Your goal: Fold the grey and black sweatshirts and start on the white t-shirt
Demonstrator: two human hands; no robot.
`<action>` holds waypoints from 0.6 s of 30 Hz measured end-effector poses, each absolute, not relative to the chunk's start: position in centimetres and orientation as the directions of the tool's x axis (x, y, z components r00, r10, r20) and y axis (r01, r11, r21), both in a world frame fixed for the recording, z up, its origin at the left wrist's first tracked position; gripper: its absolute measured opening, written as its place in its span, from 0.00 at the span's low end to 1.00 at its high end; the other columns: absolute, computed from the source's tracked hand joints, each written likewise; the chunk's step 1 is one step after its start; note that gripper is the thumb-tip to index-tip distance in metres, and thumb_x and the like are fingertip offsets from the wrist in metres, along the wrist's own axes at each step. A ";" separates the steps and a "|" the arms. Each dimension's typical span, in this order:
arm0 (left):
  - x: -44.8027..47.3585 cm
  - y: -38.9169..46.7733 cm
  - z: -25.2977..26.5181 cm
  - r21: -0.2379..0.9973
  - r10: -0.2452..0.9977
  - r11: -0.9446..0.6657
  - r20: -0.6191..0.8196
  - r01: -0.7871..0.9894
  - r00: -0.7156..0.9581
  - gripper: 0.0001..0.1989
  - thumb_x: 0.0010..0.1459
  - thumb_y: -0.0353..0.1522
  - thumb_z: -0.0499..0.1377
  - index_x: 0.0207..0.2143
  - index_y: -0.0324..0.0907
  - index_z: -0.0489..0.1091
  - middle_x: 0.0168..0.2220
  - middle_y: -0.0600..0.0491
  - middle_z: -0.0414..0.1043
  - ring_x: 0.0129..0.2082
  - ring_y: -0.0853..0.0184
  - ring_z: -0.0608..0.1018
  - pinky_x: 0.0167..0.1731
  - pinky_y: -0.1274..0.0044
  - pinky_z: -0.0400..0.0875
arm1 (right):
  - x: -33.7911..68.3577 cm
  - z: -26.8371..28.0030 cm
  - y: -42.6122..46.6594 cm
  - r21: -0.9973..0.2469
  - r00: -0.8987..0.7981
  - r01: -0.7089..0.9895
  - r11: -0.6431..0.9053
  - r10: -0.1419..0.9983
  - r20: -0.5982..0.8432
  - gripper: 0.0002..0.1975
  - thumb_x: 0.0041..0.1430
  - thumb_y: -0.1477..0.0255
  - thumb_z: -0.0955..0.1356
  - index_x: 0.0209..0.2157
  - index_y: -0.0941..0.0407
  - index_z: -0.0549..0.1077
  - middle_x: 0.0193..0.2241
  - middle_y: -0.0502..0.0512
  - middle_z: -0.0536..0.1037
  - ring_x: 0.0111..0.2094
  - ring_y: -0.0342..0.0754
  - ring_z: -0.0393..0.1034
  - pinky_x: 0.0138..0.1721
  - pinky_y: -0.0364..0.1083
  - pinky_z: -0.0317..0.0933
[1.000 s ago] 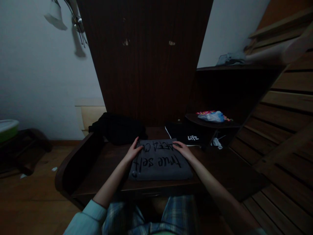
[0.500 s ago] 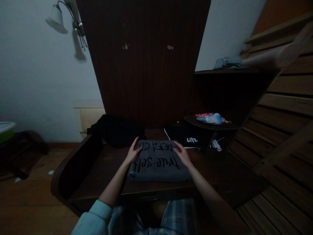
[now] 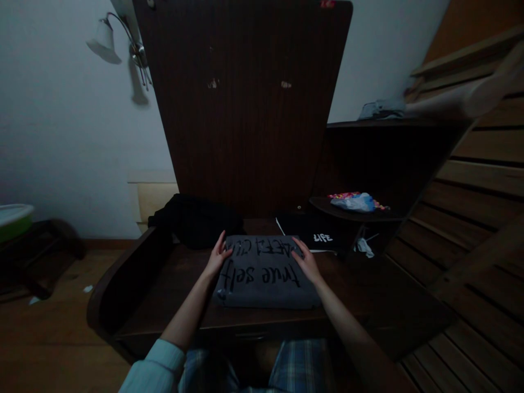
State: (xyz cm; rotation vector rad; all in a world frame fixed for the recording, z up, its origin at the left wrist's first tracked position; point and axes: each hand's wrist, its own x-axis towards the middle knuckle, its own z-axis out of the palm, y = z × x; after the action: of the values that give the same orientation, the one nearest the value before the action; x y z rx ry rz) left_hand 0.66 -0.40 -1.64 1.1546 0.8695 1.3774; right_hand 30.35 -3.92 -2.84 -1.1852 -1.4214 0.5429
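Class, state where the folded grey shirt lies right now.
In the head view, the folded grey shirt lies centre on the dark table, between the left hand and right hand.

The top line of print on the grey folded shirt (image 3: pixel 266 270) is too dark to read. The green basin (image 3: pixel 12 218) is cut off by the left edge.

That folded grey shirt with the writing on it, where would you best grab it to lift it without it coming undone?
Judging by its pose, the folded grey shirt lies flat as a neat rectangle on the dark wooden table. Probably best to take its two short side edges, one from each side, sliding fingers underneath. The left hand and right hand already rest at those sides near the far corners.
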 end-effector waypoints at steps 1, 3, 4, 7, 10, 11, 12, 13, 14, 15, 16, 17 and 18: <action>0.7 -0.3 -1.7 0.951 0.991 -0.113 0.131 -0.286 0.042 0.43 0.41 0.31 0.62 0.59 0.48 0.45 0.49 0.50 0.67 0.46 0.64 0.71 0.44 0.75 0.65 | 30.3 -2.9 -3.9 -0.869 0.161 0.326 0.372 0.884 0.439 0.26 0.46 0.60 0.65 0.48 0.53 0.66 0.52 0.55 0.65 0.55 0.51 0.55 0.55 0.52 0.47; 0.7 0.0 -1.8 0.959 1.000 -0.014 0.011 -0.283 -0.010 0.40 0.45 0.32 0.60 0.59 0.45 0.44 0.44 0.49 0.70 0.40 0.65 0.75 0.39 0.76 0.68 | 30.2 -3.0 -3.8 -0.901 0.170 0.276 0.335 0.905 0.389 0.27 0.44 0.61 0.66 0.48 0.53 0.65 0.51 0.56 0.66 0.52 0.51 0.59 0.53 0.52 0.50; 0.7 0.1 -1.8 0.963 0.998 0.038 -0.050 -0.268 -0.039 0.37 0.47 0.33 0.59 0.58 0.43 0.46 0.40 0.48 0.72 0.37 0.66 0.76 0.36 0.77 0.69 | 30.2 -3.0 -3.7 -0.913 0.179 0.257 0.317 0.913 0.367 0.27 0.44 0.61 0.66 0.48 0.53 0.65 0.49 0.56 0.67 0.50 0.51 0.61 0.52 0.52 0.52; 0.2 0.1 -1.7 0.965 0.984 0.135 -0.157 -0.224 -0.085 0.31 0.49 0.33 0.58 0.56 0.40 0.52 0.29 0.51 0.73 0.26 0.70 0.75 0.26 0.80 0.68 | 30.1 -3.3 -3.3 -0.924 0.210 0.232 0.305 0.912 0.354 0.24 0.44 0.60 0.65 0.44 0.54 0.67 0.45 0.56 0.70 0.47 0.51 0.64 0.50 0.51 0.55; -0.3 -0.3 -1.5 0.971 0.988 0.139 -0.150 -0.195 -0.041 0.32 0.45 0.33 0.62 0.53 0.39 0.56 0.22 0.57 0.70 0.19 0.73 0.72 0.20 0.82 0.64 | 30.1 -3.4 -3.1 -0.919 0.230 0.231 0.320 0.900 0.371 0.21 0.43 0.60 0.65 0.41 0.54 0.68 0.43 0.56 0.72 0.45 0.51 0.65 0.47 0.51 0.57; -0.4 -0.5 -1.4 0.974 0.991 0.123 -0.129 -0.191 -0.020 0.34 0.42 0.32 0.64 0.52 0.39 0.57 0.21 0.59 0.68 0.18 0.74 0.71 0.20 0.82 0.64 | 30.2 -3.4 -3.1 -0.917 0.231 0.237 0.322 0.898 0.375 0.21 0.43 0.60 0.65 0.40 0.54 0.69 0.41 0.56 0.72 0.44 0.51 0.66 0.46 0.51 0.57; -0.5 -0.7 -1.3 0.977 0.995 0.101 -0.104 -0.190 -0.003 0.36 0.39 0.33 0.65 0.52 0.38 0.58 0.19 0.60 0.67 0.17 0.74 0.70 0.20 0.83 0.63 | 30.2 -3.4 -3.1 -0.913 0.232 0.244 0.326 0.895 0.382 0.20 0.42 0.60 0.65 0.38 0.54 0.69 0.40 0.56 0.73 0.42 0.51 0.66 0.45 0.51 0.58; -0.5 -0.9 -1.1 0.978 0.997 0.074 -0.075 -0.193 0.004 0.38 0.36 0.33 0.66 0.51 0.38 0.58 0.19 0.62 0.66 0.17 0.75 0.70 0.20 0.83 0.62 | 30.2 -3.4 -3.1 -0.909 0.238 0.253 0.331 0.890 0.390 0.19 0.42 0.60 0.65 0.37 0.54 0.70 0.38 0.56 0.74 0.41 0.51 0.67 0.44 0.50 0.59; -0.4 -1.0 -0.9 0.979 0.999 0.041 -0.042 -0.199 0.001 0.39 0.35 0.34 0.67 0.51 0.38 0.58 0.18 0.63 0.65 0.17 0.76 0.69 0.20 0.83 0.62 | 30.3 -3.3 -3.1 -0.903 0.251 0.266 0.337 0.880 0.402 0.18 0.43 0.60 0.65 0.36 0.54 0.70 0.37 0.56 0.74 0.40 0.51 0.67 0.43 0.50 0.59; -0.2 -1.1 -0.8 0.979 1.000 0.006 -0.009 -0.203 -0.011 0.40 0.34 0.35 0.67 0.51 0.38 0.58 0.18 0.64 0.64 0.17 0.76 0.69 0.20 0.83 0.62 | 30.4 -3.2 -3.2 -0.895 0.271 0.284 0.345 0.866 0.420 0.17 0.43 0.60 0.65 0.35 0.55 0.71 0.36 0.56 0.74 0.39 0.51 0.67 0.42 0.50 0.60; -0.1 -1.1 -0.6 0.979 0.999 -0.026 0.020 -0.200 -0.031 0.40 0.33 0.36 0.67 0.51 0.39 0.59 0.18 0.64 0.64 0.17 0.76 0.68 0.20 0.83 0.62 | 30.4 -3.1 -3.3 -0.885 0.297 0.306 0.350 0.848 0.438 0.16 0.43 0.60 0.65 0.33 0.55 0.71 0.36 0.57 0.74 0.39 0.51 0.67 0.41 0.50 0.60; 0.1 -1.1 -0.4 0.980 0.997 -0.056 0.046 -0.189 -0.057 0.39 0.33 0.37 0.67 0.50 0.39 0.59 0.18 0.64 0.64 0.17 0.76 0.68 0.20 0.83 0.62 | 30.5 -3.1 -3.4 -0.877 0.321 0.329 0.351 0.831 0.454 0.16 0.43 0.60 0.65 0.32 0.55 0.72 0.35 0.57 0.74 0.38 0.51 0.67 0.41 0.50 0.60; 0.2 -1.0 -0.4 0.982 0.994 -0.080 0.066 -0.169 -0.084 0.38 0.32 0.38 0.67 0.49 0.39 0.61 0.18 0.64 0.64 0.17 0.76 0.68 0.21 0.82 0.62 | 30.6 -3.0 -3.4 -0.871 0.338 0.348 0.347 0.820 0.462 0.15 0.43 0.60 0.65 0.31 0.56 0.72 0.35 0.57 0.74 0.38 0.51 0.67 0.40 0.50 0.60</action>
State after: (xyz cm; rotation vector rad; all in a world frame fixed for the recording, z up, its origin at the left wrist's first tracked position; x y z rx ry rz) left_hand 0.20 -1.03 -0.35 1.0946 1.1002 1.3971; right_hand 30.59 -3.43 -3.00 -1.2398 -1.2498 0.4419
